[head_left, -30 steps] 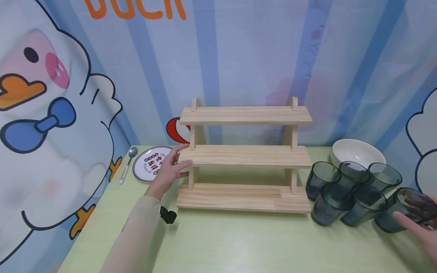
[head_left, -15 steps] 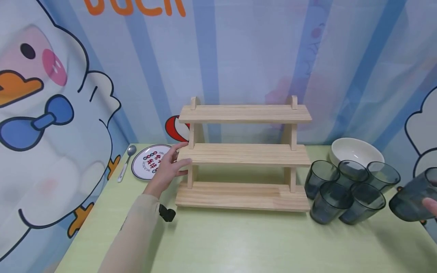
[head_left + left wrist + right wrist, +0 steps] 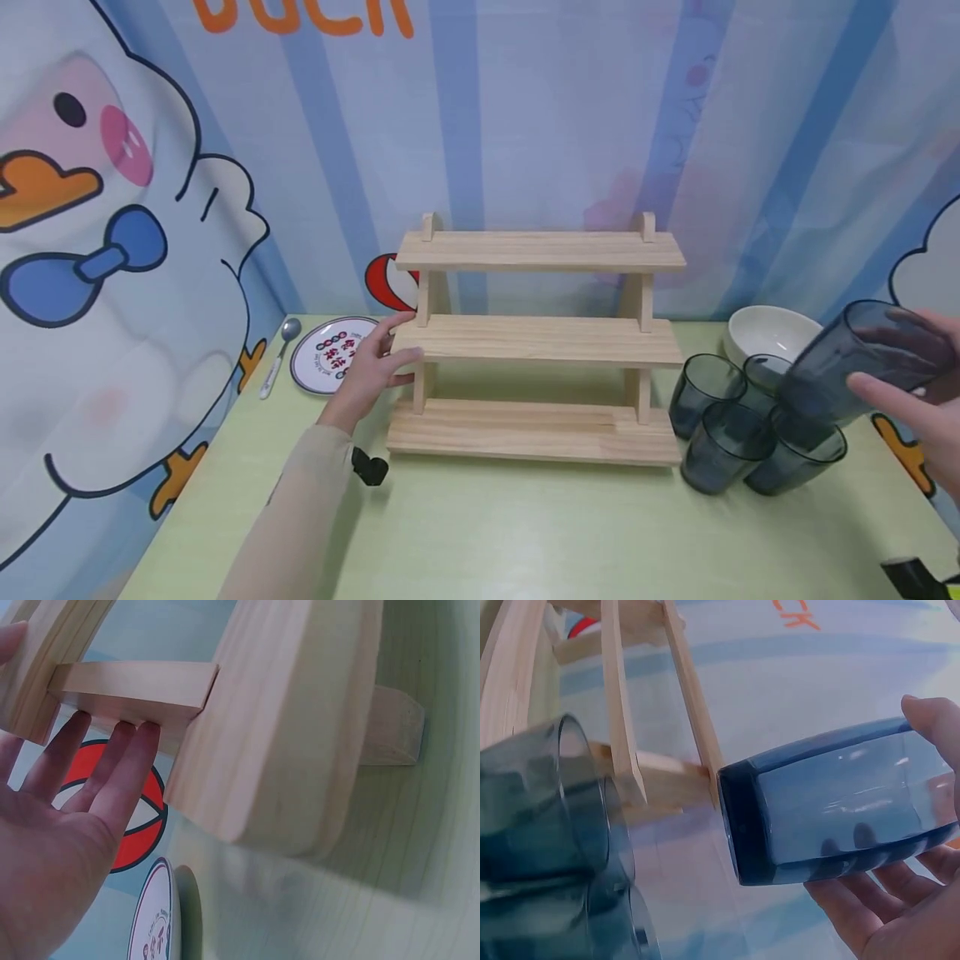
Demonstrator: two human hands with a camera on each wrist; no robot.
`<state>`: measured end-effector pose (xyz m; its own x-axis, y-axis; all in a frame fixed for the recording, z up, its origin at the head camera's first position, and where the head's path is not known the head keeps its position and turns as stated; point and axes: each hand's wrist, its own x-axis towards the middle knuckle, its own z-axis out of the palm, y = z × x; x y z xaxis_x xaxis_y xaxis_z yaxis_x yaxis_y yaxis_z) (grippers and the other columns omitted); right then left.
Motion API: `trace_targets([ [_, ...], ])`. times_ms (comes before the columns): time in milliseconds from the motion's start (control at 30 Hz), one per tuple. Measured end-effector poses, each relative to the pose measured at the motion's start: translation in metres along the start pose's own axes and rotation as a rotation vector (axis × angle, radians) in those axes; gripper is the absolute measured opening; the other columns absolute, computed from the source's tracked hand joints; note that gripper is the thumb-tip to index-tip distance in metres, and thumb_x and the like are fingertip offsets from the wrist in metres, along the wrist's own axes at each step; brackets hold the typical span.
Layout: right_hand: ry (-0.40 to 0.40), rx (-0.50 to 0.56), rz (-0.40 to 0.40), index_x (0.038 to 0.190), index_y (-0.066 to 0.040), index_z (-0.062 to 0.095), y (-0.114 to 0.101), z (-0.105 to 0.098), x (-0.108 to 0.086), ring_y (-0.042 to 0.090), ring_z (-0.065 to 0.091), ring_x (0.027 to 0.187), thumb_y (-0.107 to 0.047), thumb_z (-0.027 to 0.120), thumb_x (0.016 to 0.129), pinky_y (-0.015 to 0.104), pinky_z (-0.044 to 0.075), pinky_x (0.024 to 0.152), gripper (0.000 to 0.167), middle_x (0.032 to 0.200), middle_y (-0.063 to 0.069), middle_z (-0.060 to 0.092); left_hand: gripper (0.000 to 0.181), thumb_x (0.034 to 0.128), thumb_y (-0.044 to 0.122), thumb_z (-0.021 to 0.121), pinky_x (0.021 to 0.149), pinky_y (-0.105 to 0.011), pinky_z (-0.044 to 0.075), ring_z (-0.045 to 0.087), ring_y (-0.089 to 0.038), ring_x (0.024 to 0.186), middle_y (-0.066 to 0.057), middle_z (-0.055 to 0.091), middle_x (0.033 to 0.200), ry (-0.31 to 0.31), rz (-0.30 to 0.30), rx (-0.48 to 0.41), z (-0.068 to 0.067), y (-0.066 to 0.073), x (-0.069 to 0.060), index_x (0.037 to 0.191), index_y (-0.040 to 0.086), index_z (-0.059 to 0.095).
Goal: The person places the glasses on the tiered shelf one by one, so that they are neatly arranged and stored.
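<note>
1. Far left, a spoon (image 3: 281,358) and a round plate (image 3: 322,354) are lying on the green table (image 3: 525,533), and nobody is holding them.
2. The left hand (image 3: 365,382) is gripping the left end of the wooden stand (image 3: 536,340) — its thumb is pressing the middle shelf's front, and its fingers are reaching in, a bit apart, and touching the upright.
3. None of the glasses is sitting on the three shelves.
4. Four dark glasses (image 3: 722,454) are standing close together, right of the stand (one more could be hiding — I cannot tell). A white bowl (image 3: 757,331) is sitting behind them.
5. Far right, the right hand (image 3: 932,425) is clamping its thumb and fingers around the lifted glass (image 3: 847,367), which is leaning in the air near the others. So one glass is off the table, and most of the work seems to be waiting.
</note>
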<state>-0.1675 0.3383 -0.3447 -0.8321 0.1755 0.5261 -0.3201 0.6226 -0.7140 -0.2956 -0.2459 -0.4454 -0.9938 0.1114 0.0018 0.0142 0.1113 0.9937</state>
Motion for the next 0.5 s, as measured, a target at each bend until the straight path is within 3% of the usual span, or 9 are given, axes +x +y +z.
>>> trace_targets([
  [100, -0.052, 0.089, -0.022, 0.159, -0.017, 0.043, -0.012, 0.015, 0.008, -0.008, 0.054, 0.114, 0.009, 0.07, 0.094, 0.003, 0.044, 0.092, 0.075, 0.132, -0.027, 0.057, 0.065, 0.0995, 0.023, 0.073, 0.098, -0.058, 0.058, 0.054, -0.042, 0.136, -0.015, 0.045, 0.159, 0.0, 0.002, 0.005, 0.002, 0.0, 0.001, 0.158, 0.031, 0.044],
  [200, -0.138, 0.112, -0.022, 0.158, -0.018, 0.044, -0.025, 0.029, 0.018, -0.004, 0.057, 0.112, 0.006, 0.073, 0.093, 0.004, 0.047, 0.085, 0.075, 0.131, -0.024, 0.058, 0.065, 0.0993, 0.023, 0.073, 0.097, -0.058, 0.058, 0.054, -0.041, 0.136, -0.015, 0.046, 0.158, 0.005, -0.004, 0.008, 0.002, 0.0, 0.001, 0.157, 0.032, 0.045],
  [500, -0.349, 0.124, 0.05, 0.156, -0.025, 0.044, -0.059, 0.076, 0.051, 0.005, 0.059, 0.115, -0.025, 0.08, 0.095, 0.012, 0.05, 0.083, 0.071, 0.136, -0.007, 0.06, 0.065, 0.0986, 0.023, 0.074, 0.096, -0.059, 0.058, 0.054, -0.041, 0.136, -0.014, 0.045, 0.159, 0.025, -0.004, 0.006, 0.002, 0.0, 0.0, 0.157, 0.031, 0.046],
])
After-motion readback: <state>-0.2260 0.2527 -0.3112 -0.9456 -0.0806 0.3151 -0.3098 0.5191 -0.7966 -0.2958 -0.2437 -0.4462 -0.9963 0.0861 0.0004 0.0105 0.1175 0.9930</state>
